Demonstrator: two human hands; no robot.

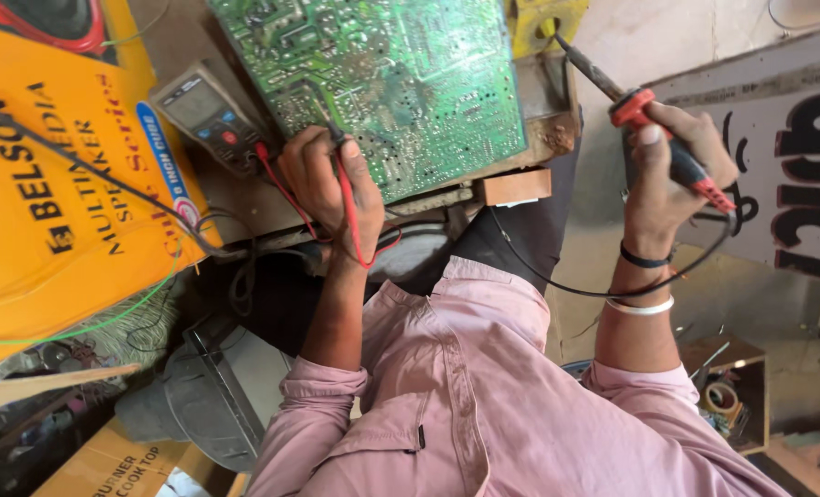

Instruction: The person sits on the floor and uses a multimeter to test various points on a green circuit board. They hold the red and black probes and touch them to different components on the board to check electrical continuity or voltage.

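Observation:
A green circuit board (401, 74) lies solder side up on a worn wooden bench (546, 129). My left hand (323, 179) rests at the board's near edge, gripping the multimeter probes (347, 207); their tips touch the board and a red lead loops below my wrist. The grey multimeter (209, 115) sits just left of this hand. My right hand (672, 175) is raised off to the right of the board, closed on a soldering iron (626, 103) with a red and black handle. The iron's tip points toward the board's far right corner without touching it.
A large yellow speaker carton (51, 184) lies at the left, crossed by black and green wires. The iron's black cord (557, 281) hangs across my lap. A tape roll (721, 398) sits in a wooden box lower right; a cardboard box (106, 465) lies lower left.

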